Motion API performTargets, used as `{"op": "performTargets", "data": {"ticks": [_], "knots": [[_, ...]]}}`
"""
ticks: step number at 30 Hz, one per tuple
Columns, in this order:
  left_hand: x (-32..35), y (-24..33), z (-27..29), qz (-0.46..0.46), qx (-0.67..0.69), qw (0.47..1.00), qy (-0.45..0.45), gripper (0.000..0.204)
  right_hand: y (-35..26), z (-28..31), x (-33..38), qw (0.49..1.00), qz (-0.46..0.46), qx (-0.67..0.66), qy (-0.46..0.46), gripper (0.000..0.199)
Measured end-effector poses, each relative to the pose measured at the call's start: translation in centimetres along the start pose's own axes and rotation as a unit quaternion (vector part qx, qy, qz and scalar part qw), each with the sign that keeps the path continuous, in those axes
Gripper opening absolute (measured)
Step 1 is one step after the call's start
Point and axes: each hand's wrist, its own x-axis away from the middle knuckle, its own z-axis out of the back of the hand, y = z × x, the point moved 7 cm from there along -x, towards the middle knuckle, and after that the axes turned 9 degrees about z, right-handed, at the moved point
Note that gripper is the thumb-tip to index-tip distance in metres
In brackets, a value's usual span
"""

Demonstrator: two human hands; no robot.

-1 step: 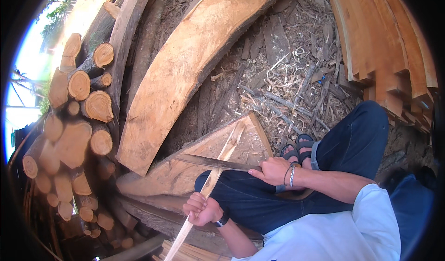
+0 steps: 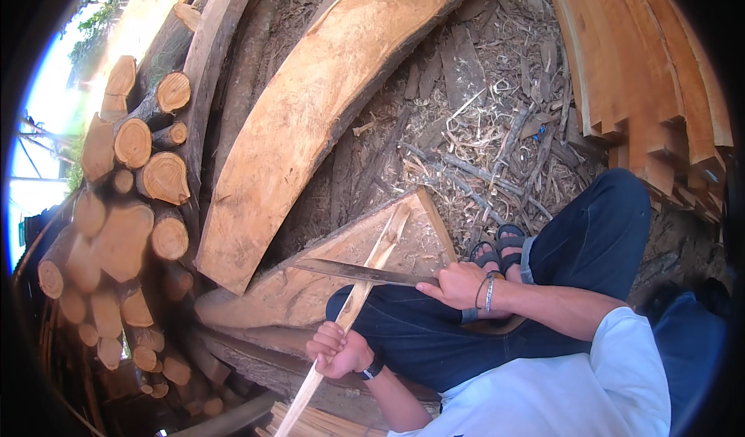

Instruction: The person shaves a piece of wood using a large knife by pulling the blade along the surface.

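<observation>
My left hand point(image 2: 339, 349) is closed round a long pale strip of wood point(image 2: 355, 303), which slants from the lower edge up to the right. The strip's far end rests on a roughly triangular wooden slab point(image 2: 411, 243) in front of me. In my right hand point(image 2: 459, 286), the fingers wrap the handle of a long dark-bladed knife point(image 2: 353, 272). Its blade points left and lies across the strip, a little beyond my left hand. The knife's handle is mostly hidden in my fist.
Cut logs point(image 2: 133, 143) are stacked at the left. A large curved plank point(image 2: 310, 103) stretches away ahead. Sawn boards point(image 2: 636, 57) are piled at the far right. Bark, sticks and shavings point(image 2: 481, 126) litter the ground. More thin strips point(image 2: 326, 421) lie by the lower edge.
</observation>
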Motion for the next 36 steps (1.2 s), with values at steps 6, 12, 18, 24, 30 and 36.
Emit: {"op": "performTargets", "data": {"ticks": [6,12,18,24,30,36], "knots": [[0.0,-0.1,-1.2,-0.005,-0.011,1.000,-0.029,0.030,1.7,0.2,-0.2,0.999,-0.047,-0.017,-0.018,0.077],[0.1,0.0,-1.8,-0.005,-0.016,0.999,-0.049,0.029,-2.0,0.6,0.7,0.999,0.022,-0.031,-0.021,0.073],[0.1,0.0,-1.8,-0.009,-0.018,0.999,-0.043,0.029,0.5,0.3,-0.2,0.998,-0.028,-0.021,-0.042,0.074],[0.1,0.0,-1.1,-0.009,-0.023,0.999,-0.022,0.029,-0.6,0.2,0.3,1.000,0.010,-0.017,-0.010,0.075],[-0.1,-0.1,-1.4,-0.006,-0.015,0.999,-0.028,0.029,-0.5,0.1,0.5,0.999,-0.006,-0.034,-0.025,0.074],[0.3,-0.1,-1.9,-0.009,-0.024,0.999,-0.032,0.029,-2.5,0.7,0.7,0.998,0.044,-0.021,-0.026,0.067]]}}
